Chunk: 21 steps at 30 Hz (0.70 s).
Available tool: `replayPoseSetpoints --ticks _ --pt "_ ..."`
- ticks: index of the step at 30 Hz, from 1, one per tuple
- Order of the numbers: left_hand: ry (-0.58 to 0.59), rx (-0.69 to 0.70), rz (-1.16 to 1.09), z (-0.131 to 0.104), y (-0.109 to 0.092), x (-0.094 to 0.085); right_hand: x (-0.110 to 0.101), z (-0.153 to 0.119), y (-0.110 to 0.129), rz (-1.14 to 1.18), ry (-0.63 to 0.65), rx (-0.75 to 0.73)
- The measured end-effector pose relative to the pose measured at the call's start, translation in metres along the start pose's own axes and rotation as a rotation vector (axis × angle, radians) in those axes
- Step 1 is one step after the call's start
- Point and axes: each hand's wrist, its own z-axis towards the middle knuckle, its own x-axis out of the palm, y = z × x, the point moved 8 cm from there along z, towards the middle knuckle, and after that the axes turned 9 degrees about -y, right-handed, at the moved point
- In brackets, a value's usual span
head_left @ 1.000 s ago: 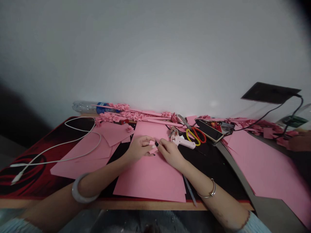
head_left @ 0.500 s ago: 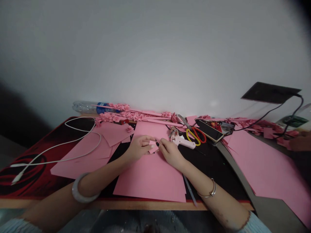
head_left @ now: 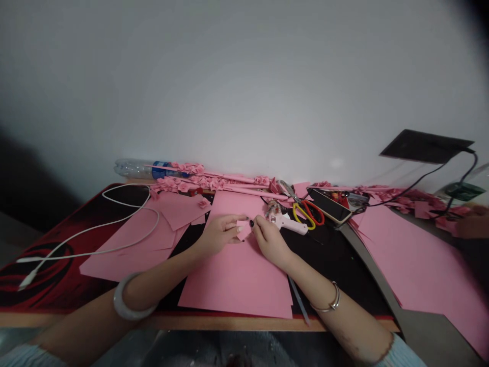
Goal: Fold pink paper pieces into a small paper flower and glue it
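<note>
A small pink piece of paper [head_left: 243,230] is pinched between the thumb and fingers of my left hand [head_left: 217,234]. My right hand [head_left: 269,240] is closed at the right edge of that piece, its thumb and forefinger pressed together on it. Both hands are above a large pink paper sheet [head_left: 237,285] lying on the dark mat. Just past my right hand lies a pale pink glue gun [head_left: 288,223], with scissors [head_left: 308,214] with yellow and red handles beside it.
Pink paper flowers on stems [head_left: 214,182] and a plastic bottle [head_left: 133,168] line the wall. A white cable [head_left: 107,251] loops over pink sheets [head_left: 126,260] at left. A phone [head_left: 329,205] lies behind the scissors. Another person's hand [head_left: 473,223] shows at far right.
My right hand has shifted slightly up and right, and more of the small pink paper shows between my hands. My left hand stays nearly in place, holding it.
</note>
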Motion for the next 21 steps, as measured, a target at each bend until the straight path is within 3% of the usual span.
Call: replayPoseSetpoints --ticks 7,14,21 --pt "0.048 -0.038 0.109 0.003 0.014 0.003 -0.005 0.001 -0.004 0.068 -0.052 0.028" --pt "-0.018 -0.026 0.070 0.002 0.005 -0.002 -0.012 0.001 -0.005 0.227 -0.133 0.088" --pt "-0.042 -0.072 0.005 0.000 0.005 -0.003 -0.016 0.002 0.004 0.214 -0.152 0.003"
